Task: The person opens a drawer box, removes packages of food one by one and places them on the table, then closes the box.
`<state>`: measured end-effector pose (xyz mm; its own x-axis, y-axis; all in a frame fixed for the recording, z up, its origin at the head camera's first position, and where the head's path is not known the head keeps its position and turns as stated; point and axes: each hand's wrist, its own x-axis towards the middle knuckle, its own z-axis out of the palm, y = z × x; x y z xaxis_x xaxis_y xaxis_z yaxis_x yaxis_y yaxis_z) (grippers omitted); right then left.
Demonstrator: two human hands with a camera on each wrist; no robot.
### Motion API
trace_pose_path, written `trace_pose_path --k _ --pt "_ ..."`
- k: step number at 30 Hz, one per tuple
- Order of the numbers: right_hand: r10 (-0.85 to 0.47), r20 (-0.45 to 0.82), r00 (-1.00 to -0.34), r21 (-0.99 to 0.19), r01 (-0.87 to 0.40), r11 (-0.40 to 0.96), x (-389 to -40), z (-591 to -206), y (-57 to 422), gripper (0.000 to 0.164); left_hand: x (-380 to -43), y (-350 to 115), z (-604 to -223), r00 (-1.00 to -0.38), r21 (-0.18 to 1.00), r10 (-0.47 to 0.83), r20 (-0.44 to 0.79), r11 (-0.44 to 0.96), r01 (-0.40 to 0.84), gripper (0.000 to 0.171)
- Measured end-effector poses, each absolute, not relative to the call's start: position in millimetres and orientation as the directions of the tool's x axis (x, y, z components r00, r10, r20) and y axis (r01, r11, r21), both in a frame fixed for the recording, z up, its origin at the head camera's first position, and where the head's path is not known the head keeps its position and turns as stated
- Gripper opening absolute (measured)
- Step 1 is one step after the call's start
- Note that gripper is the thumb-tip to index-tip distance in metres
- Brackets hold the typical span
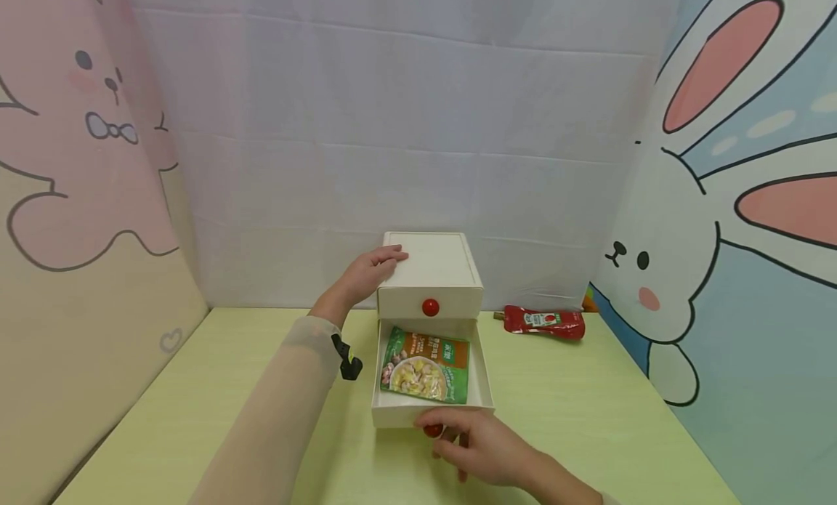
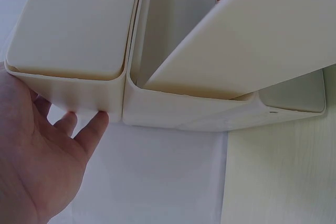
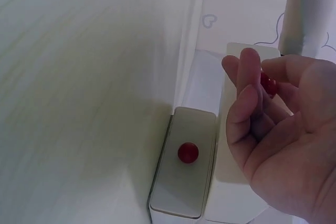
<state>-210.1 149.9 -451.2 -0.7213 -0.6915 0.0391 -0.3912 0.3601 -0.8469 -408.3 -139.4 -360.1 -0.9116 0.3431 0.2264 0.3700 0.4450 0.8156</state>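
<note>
A small white drawer cabinet (image 1: 434,261) stands near the back of the table, its middle drawer (image 1: 485,374) pulled out. Inside that drawer lies a green and orange food packet (image 1: 428,367) with a picture of a bowl. My left hand (image 1: 368,274) rests at the cabinet's upper left edge; the left wrist view shows its fingers (image 2: 92,135) against the white side. With the fingers of my right hand (image 1: 487,447) I hold the pulled-out drawer's red knob (image 1: 433,431), partly hidden by them.
A red ketchup pouch (image 1: 544,322) lies to the right of the cabinet. The top drawer's red knob (image 1: 430,306) faces forward, and a lower drawer (image 3: 181,182) with its own knob is closed. Rabbit-printed cloth (image 1: 680,272) borders the table's right side.
</note>
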Motion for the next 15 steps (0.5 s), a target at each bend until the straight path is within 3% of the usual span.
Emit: trace_pose_path --k 7,15 --pt "-0.713 0.021 -0.701 -0.842 -0.397 0.366 -210 -432 152 0.031 -407 -139 -360 -0.913 0.817 0.340 0.227 0.443 0.369 0.046" --pt "-0.676 0.139 -0.724 -0.781 -0.500 0.375 -223 -392 147 0.029 -408 -138 -361 -0.911 0.812 0.339 0.234 0.447 0.375 0.047"
